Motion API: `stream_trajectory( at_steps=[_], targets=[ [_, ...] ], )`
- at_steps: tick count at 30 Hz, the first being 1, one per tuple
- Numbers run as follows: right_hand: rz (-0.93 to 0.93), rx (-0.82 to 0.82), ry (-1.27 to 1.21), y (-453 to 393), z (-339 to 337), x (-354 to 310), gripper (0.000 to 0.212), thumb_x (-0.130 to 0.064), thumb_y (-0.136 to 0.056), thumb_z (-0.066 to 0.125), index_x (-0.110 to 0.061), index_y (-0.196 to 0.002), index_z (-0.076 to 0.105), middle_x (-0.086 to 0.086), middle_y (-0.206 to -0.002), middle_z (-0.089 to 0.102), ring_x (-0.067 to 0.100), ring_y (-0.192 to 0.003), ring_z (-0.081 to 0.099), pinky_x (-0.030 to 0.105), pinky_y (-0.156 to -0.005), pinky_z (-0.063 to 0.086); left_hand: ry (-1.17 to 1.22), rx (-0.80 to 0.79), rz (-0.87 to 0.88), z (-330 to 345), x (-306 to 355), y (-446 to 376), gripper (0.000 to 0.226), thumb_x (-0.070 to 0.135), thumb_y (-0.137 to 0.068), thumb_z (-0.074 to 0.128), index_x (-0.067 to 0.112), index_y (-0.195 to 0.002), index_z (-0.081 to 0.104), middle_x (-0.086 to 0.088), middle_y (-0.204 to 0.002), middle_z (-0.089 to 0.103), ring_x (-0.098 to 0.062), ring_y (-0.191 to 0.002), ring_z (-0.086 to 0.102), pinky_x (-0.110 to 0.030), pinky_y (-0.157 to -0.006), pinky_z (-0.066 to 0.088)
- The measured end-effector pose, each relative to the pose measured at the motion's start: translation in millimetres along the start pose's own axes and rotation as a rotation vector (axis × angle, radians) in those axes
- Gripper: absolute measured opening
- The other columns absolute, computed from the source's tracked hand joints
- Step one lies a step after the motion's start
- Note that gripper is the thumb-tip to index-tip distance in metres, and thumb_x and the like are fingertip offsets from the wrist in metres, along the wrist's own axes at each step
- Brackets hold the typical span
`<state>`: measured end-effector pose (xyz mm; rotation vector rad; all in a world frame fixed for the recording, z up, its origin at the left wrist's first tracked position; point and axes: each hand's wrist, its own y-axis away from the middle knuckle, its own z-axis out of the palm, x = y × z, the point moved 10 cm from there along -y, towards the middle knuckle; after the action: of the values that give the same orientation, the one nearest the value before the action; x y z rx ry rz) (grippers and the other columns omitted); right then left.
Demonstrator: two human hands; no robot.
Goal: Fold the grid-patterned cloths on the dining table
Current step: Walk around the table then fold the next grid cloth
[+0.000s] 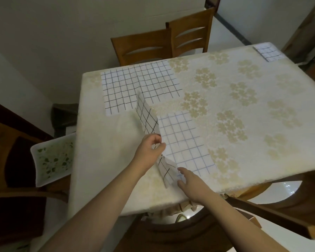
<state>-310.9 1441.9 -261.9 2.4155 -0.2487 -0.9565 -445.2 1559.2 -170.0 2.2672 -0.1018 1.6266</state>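
Closest to the camera, the right hand [191,182] has its fingers spread flat on the near corner of the grid cloth [184,140], which sits near the table's [262,160] front edge. The left hand [149,151] pinches the cloth's raised left flap. Further back there's a second grid cloth [140,86] lying flat, and a small folded one [268,51] at the far right corner.

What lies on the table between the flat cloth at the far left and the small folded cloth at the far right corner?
Head view: only bare flowered tablecloth between flat cloth and folded cloth.
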Motion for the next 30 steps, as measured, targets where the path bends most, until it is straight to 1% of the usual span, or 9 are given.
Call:
stream_trajectory(
  at_steps=[4,8,11,15,17,20,23,26,30],
  targets=[
    [0.047,0.048,-0.042,6.5,-25.5,37.0,0.056,-0.03,-0.098,0.046,-0.021,-0.15,0.027,0.003,-0.152,0.037,0.02,-0.134,0.042,0.031,-0.107,0.034,-0.085,-0.04,0.012,57.8,4.4,-22.8,0.006,0.02,-0.088,0.063,0.024,-0.088,0.058,0.005,-0.115,0.055,-0.006,-0.108,0.055,-0.023,-0.091,0.04],
    [0.088,0.091,-0.098,9.9,-42.3,66.8,0.055,-0.028,-0.097,0.048,-0.02,-0.148,0.029,0.003,-0.152,0.038,0.019,-0.134,0.042,0.031,-0.106,0.034,-0.173,-0.09,0.029,109.8,5.2,-43.0,0.005,0.018,-0.09,0.06,0.019,-0.092,0.055,-0.001,-0.114,0.052,-0.01,-0.105,0.052,-0.02,-0.087,0.036],
    [0.109,0.123,-0.111,8.4,-51.9,83.7,0.054,-0.026,-0.097,0.048,-0.02,-0.148,0.03,0.003,-0.15,0.04,0.02,-0.133,0.044,0.029,-0.103,0.036,-0.205,-0.152,-0.023,141.6,-8.1,-51.9,0.004,0.021,-0.092,0.059,0.019,-0.093,0.056,-0.002,-0.116,0.051,-0.012,-0.106,0.051,-0.02,-0.086,0.035],
    [0.131,0.177,-0.107,6.2,-64.4,101.7,0.05,-0.021,-0.098,0.044,-0.02,-0.147,0.032,0.005,-0.149,0.041,0.022,-0.128,0.048,0.031,-0.101,0.039,-0.09,-0.327,-0.127,172.3,-26.3,-45.9,0.015,0.033,-0.096,0.054,0.025,-0.108,0.058,0.007,-0.129,0.053,-0.007,-0.122,0.047,-0.028,-0.099,0.037],
    [0.13,0.227,-0.068,4.3,-72.0,107.8,0.048,-0.018,-0.099,0.041,-0.019,-0.146,0.034,0.006,-0.147,0.043,0.023,-0.127,0.049,0.033,-0.101,0.041,-0.011,-0.367,-0.163,172.1,-34.5,-39.1,0.02,0.033,-0.098,0.051,0.028,-0.116,0.057,0.011,-0.13,0.052,-0.005,-0.123,0.046,-0.026,-0.099,0.036],
    [0.135,0.281,-0.074,-3.0,-80.6,113.2,0.047,-0.017,-0.099,0.041,-0.017,-0.146,0.035,0.007,-0.145,0.044,0.024,-0.127,0.048,0.034,-0.099,0.041,0.02,-0.252,-0.168,145.4,-58.4,-37.4,0.018,0.033,-0.098,0.05,0.036,-0.114,0.057,0.01,-0.13,0.055,-0.004,-0.12,0.05,-0.02,-0.088,0.04],
    [0.125,0.283,-0.121,-18.1,-82.7,111.2,0.049,-0.02,-0.099,0.044,-0.015,-0.147,0.033,0.008,-0.144,0.045,0.024,-0.125,0.049,0.031,-0.097,0.04,-0.021,0.033,-0.188,95.3,-89.7,-38.5,0.014,0.028,-0.098,0.05,0.036,-0.107,0.057,0.005,-0.119,0.06,-0.004,-0.098,0.058,-0.018,-0.072,0.044],
    [0.115,0.292,-0.168,-38.9,-89.0,105.7,0.052,-0.022,-0.098,0.048,-0.014,-0.148,0.032,0.01,-0.144,0.044,0.026,-0.127,0.048,0.029,-0.099,0.037,-0.135,0.315,-0.217,41.3,-113.9,-39.7,0.02,0.017,-0.098,0.05,0.022,-0.115,0.058,-0.004,-0.119,0.061,-0.009,-0.092,0.057,-0.019,-0.078,0.043],
    [0.032,0.309,-0.029,-72.9,-98.3,88.3,0.053,-0.02,-0.097,0.05,-0.01,-0.146,0.036,0.013,-0.144,0.045,0.028,-0.129,0.044,0.035,-0.105,0.035,-0.292,0.397,-0.338,9.3,-141.6,-47.4,0.026,0.015,-0.095,0.053,0.01,-0.118,0.062,-0.011,-0.116,0.065,-0.025,-0.101,0.062,-0.033,-0.09,0.048]
  ],
)
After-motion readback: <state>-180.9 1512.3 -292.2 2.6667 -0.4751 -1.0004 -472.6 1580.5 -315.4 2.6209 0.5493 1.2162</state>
